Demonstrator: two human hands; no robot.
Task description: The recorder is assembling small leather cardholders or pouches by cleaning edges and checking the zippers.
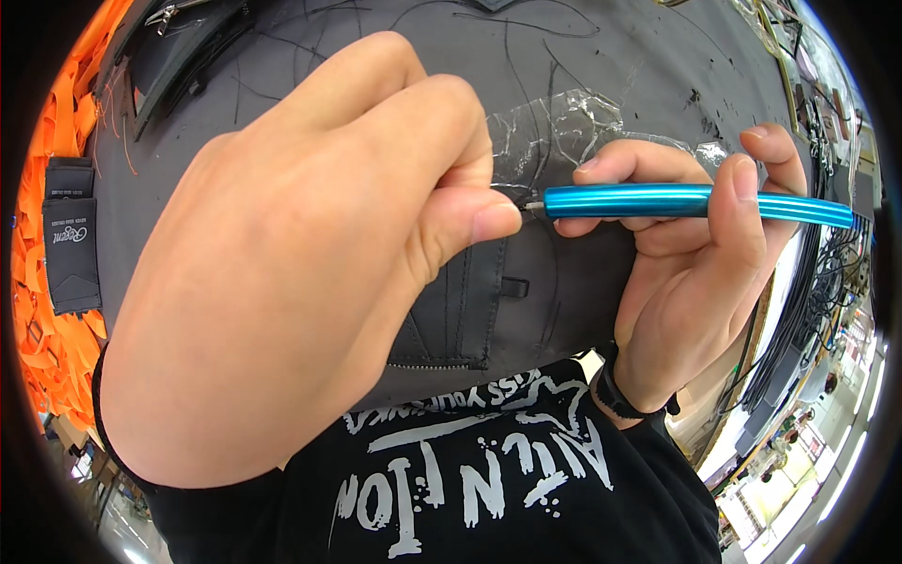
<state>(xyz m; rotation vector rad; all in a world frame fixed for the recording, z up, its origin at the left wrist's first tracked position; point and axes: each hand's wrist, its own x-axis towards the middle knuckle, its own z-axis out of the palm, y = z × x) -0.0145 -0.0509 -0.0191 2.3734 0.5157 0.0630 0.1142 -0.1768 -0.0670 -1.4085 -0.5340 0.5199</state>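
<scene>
Two-handed adjustment, presumably: right hand (pixel 689 268) gripping glossy turquoise tubular tool (pixel 648 201); left hand (pixel 315 221) pinched beside its tip, contents hidden; next, steadiness.

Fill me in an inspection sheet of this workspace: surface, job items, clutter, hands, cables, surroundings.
Surface: dark grey worktop, with dark specks.
Job items: blue-handled tool, its narrow metal tip pointing left; black stitched piece with zipper teeth along its lower edge, partly hidden.
Clutter: loose dark threads; crumpled clear film beyond the tool.
Hands: right hand holds the tool; left hand is closed at its tip, anything pinched there being hidden.
Cables: black cords bunched at the right; kind unclear.
Surroundings: orange strips heaped at the left, with black stitched items on them.
</scene>
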